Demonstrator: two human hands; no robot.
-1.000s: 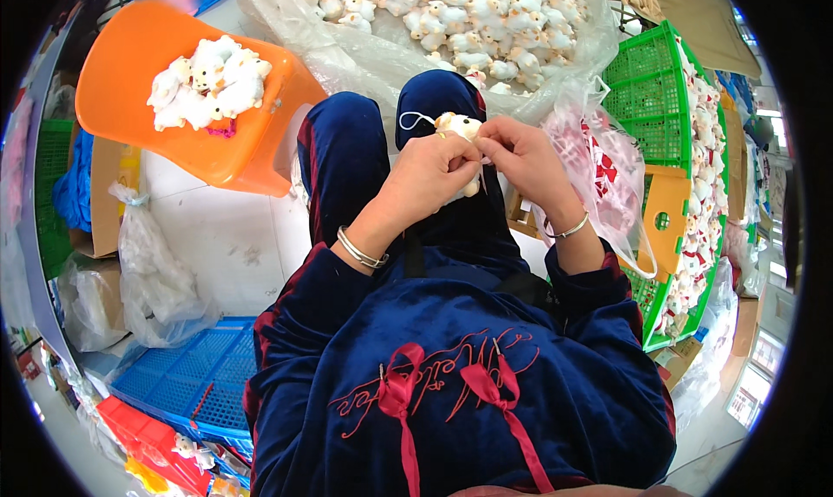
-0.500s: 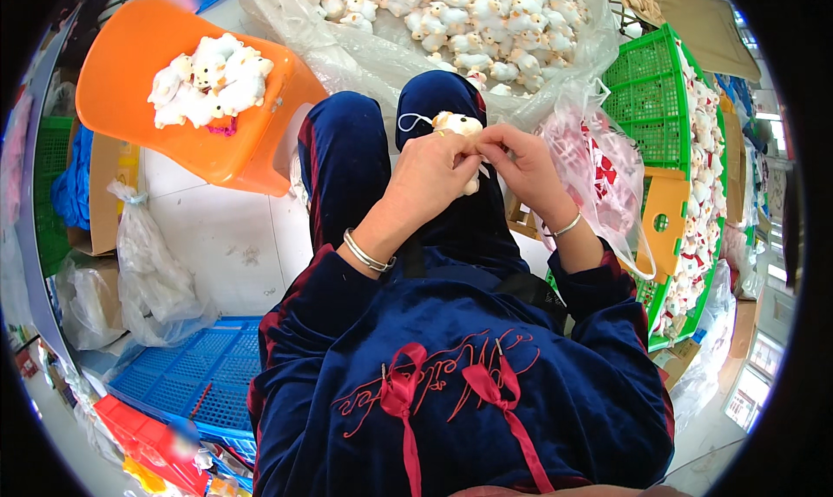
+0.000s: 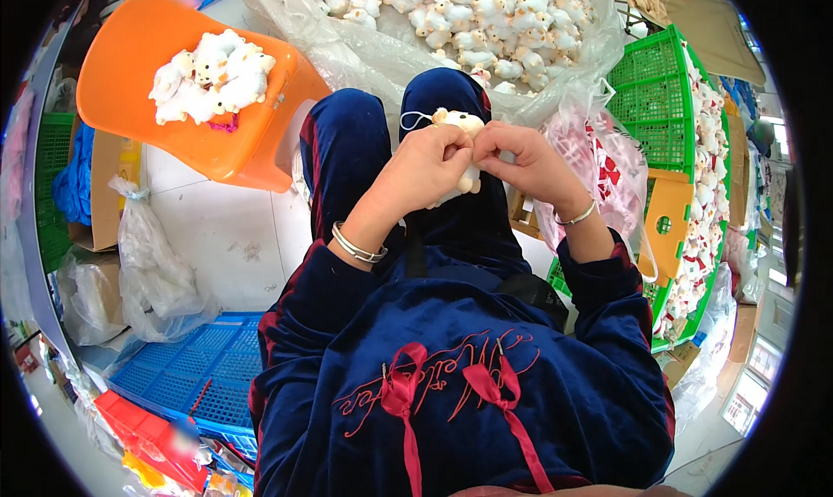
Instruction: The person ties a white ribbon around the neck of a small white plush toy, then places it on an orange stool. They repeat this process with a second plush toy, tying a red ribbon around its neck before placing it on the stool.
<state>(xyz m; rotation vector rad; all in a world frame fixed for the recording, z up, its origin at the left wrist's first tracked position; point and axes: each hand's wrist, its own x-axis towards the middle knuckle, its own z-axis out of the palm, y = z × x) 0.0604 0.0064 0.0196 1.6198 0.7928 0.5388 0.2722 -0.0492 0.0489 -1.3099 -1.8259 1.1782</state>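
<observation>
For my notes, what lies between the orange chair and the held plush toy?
In the head view, the left knee, then the white loop on the toy.

left hand [image 3: 423,171], right hand [image 3: 529,160]: fingers [image 3: 496,138] curled over plush toy [image 3: 467,125] | toys [image 3: 213,76] on orange chair [image 3: 121,89]

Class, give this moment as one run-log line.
left hand: pinched, at white plush animal | right hand: pinched, alongside | orange chair: holds plush animals | green crate: at right
</observation>
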